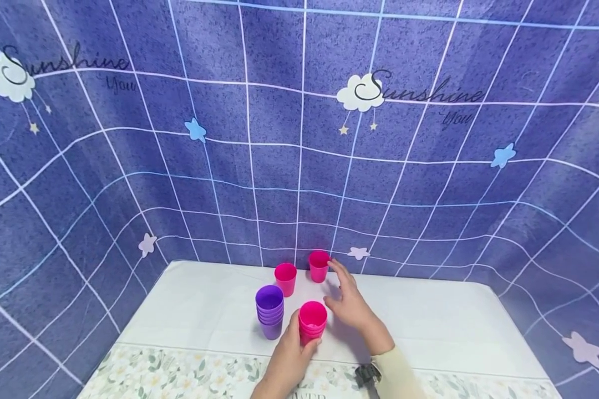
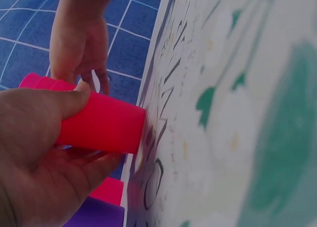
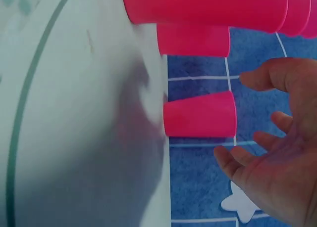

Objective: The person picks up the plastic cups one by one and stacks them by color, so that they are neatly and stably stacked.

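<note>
My left hand [image 1: 292, 352] grips a stack of pink cups [image 1: 312, 327] near the table's front, thumb and fingers curled round its sides. In the left wrist view the base of that stack [image 2: 106, 118] is right at the tabletop. My right hand [image 1: 350, 302] reaches past the stack, fingers spread and holding nothing. Its fingertips are near the rim of a single pink cup [image 1: 319, 267] at the back of the table. Another single pink cup [image 1: 286, 280] stands left of that one. A stack of purple cups [image 1: 270, 311] is upright left of my left hand.
The white table [image 1: 209, 310] has a floral strip [image 1: 179, 368] along its front. A blue grid-patterned curtain [image 1: 279, 177] rises directly behind the table and round both sides. A dark strap mount [image 1: 368, 376] sits at my right wrist beside a pale sleeve [image 1: 396, 374].
</note>
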A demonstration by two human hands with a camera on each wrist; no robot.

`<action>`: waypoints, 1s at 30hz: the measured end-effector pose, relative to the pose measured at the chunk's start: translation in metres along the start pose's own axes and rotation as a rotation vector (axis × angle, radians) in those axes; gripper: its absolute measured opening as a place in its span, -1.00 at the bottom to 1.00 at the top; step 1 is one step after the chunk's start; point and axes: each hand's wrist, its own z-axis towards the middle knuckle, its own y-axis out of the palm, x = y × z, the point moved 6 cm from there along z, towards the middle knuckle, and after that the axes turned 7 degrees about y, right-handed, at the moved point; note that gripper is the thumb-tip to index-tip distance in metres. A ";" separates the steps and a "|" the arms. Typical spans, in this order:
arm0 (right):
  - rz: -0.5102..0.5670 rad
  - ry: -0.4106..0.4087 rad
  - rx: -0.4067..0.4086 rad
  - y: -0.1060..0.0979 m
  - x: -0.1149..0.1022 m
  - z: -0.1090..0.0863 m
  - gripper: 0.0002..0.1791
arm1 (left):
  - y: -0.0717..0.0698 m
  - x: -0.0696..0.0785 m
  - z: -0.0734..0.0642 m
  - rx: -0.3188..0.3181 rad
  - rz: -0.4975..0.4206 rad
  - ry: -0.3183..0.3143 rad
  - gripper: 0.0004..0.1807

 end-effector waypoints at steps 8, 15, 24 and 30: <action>0.206 0.179 0.064 -0.005 0.025 0.002 -0.12 | 0.003 -0.005 -0.007 0.001 -0.002 -0.032 -0.13; 0.305 0.272 0.093 0.003 0.037 0.025 -0.19 | 0.002 -0.004 -0.002 0.020 0.006 0.002 -0.13; 0.317 0.307 0.097 0.015 0.045 0.048 -0.14 | 0.001 0.001 0.003 0.014 -0.008 0.010 -0.13; 0.288 0.315 0.099 0.022 0.049 0.055 -0.11 | 0.000 0.002 0.001 0.008 -0.001 0.003 -0.14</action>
